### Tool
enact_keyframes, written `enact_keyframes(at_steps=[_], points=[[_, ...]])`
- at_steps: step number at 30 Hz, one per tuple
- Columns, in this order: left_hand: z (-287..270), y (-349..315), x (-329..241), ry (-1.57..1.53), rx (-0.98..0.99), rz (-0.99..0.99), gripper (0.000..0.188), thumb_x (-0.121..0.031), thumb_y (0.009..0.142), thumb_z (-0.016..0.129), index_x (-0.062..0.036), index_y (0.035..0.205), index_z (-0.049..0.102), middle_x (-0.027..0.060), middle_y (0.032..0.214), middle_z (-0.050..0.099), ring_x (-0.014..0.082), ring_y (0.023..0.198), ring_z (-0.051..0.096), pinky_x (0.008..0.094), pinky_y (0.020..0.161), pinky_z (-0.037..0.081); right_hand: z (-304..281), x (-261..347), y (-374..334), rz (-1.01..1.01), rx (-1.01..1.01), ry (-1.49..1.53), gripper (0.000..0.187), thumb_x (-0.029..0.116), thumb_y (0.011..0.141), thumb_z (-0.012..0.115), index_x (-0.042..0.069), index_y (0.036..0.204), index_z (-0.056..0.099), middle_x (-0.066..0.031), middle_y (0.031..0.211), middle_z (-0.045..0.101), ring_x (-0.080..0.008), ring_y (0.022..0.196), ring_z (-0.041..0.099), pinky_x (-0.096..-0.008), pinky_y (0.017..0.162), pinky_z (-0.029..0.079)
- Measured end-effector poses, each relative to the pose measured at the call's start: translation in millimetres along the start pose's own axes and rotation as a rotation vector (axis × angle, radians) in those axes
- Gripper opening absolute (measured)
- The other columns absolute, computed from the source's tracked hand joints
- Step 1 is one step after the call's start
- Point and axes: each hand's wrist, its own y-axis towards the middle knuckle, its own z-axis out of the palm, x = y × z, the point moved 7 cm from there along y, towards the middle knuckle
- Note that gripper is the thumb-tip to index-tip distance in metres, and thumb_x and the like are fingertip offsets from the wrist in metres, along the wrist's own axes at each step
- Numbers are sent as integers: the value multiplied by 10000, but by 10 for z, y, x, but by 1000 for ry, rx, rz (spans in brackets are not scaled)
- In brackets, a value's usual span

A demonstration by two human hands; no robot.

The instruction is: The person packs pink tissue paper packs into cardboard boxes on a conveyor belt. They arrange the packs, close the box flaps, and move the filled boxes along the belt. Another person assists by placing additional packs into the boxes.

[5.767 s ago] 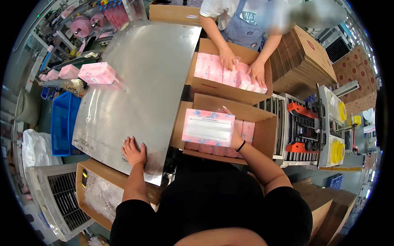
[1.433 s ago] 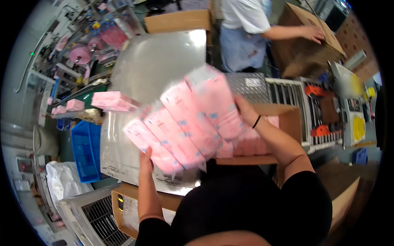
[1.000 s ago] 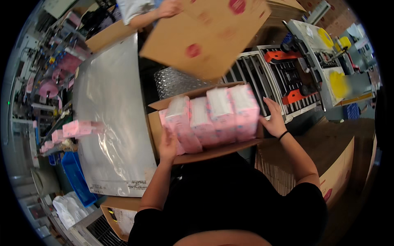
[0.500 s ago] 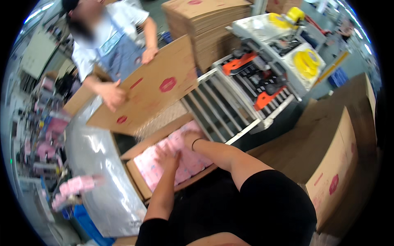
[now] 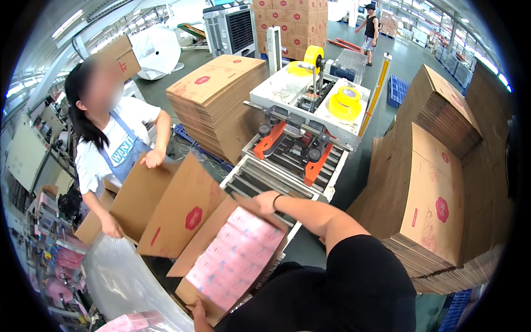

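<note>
An open cardboard carton (image 5: pixel 204 297) stands in front of me, filled with rows of pink printed packs (image 5: pixel 238 252). My left hand (image 5: pixel 198 311) is at its near-left end, fingers closed on the edge of the end flap; part of that hand is cut off by the lower edge. At the far end my right hand (image 5: pixel 266 202), a dark band at its wrist, grips the other end flap. Across from me a co-worker holds another brown carton (image 5: pixel 191 207), partly unfolded, right beside the filled one.
A roller conveyor (image 5: pixel 243 180) leads away to a taping machine (image 5: pixel 310 141) with orange guides and yellow tape rolls. Flat carton stacks stand behind it (image 5: pixel 221 105) and at my right (image 5: pixel 426 221). A silvery metal table (image 5: pixel 121 276) lies to the left.
Both my hands have left the pink packs and moved apart to the carton's two end flaps. The co-worker's carton has gone from a flat panel to partly opened. My view has tilted up.
</note>
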Motion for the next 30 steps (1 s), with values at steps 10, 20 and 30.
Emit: enact_keyframes(at_steps=[10,20,30], points=[[1911,-2601,-1894,937,719,1406,851,-610,749,785,-67,1367,569,249,1380,548,435,1329,470,482,1112,374,1132,38,97,225,307,231,779,378,912,603,104,1517,196,-198,1397,552,-319,1327,504,-463,1069,420],[1600,-1391,-2440,-17,7,764,1199,-310,762,850,-10,1589,35,259,1582,269,370,1441,334,468,1206,247,-273,223,842,-356,-450,-280,520,356,843,671,50,1259,607,-146,1148,607,-322,1160,553,-552,1151,311],[2564,-1906,-2880,-350,176,359,744,-386,1080,403,-141,1611,-58,208,1606,236,358,1385,378,434,1123,375,464,-1621,653,-650,-313,30,662,396,1003,472,30,1536,333,-160,1603,322,-300,1509,255,-478,1249,161]])
